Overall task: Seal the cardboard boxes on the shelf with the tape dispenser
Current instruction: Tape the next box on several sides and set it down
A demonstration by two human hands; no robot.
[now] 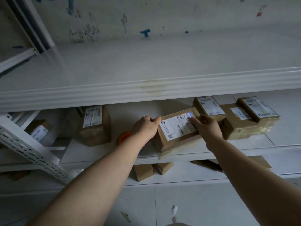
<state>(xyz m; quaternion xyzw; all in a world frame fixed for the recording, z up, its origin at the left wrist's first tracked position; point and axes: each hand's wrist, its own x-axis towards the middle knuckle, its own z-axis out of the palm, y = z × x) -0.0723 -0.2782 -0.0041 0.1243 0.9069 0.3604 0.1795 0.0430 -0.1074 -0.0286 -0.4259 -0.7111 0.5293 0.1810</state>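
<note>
Both hands were on it: a brown cardboard box [177, 136] with a white shipping label lay at the shelf [114, 158] front edge. Left hand [145, 128] clasped its left end; right hand [207, 128] pressed fingers flat on top, gripping nothing.

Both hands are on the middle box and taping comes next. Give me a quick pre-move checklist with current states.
1. Box held: left hand on its left edge, right hand on its label; ok.
2. Box fully on shelf: front corner overhangs the edge; not ok.
3. Tape dispenser reachable: orange part beside left wrist; ok.
4. A hand free for it: not ok.
5. Flaps closed: cannot tell.
</note>
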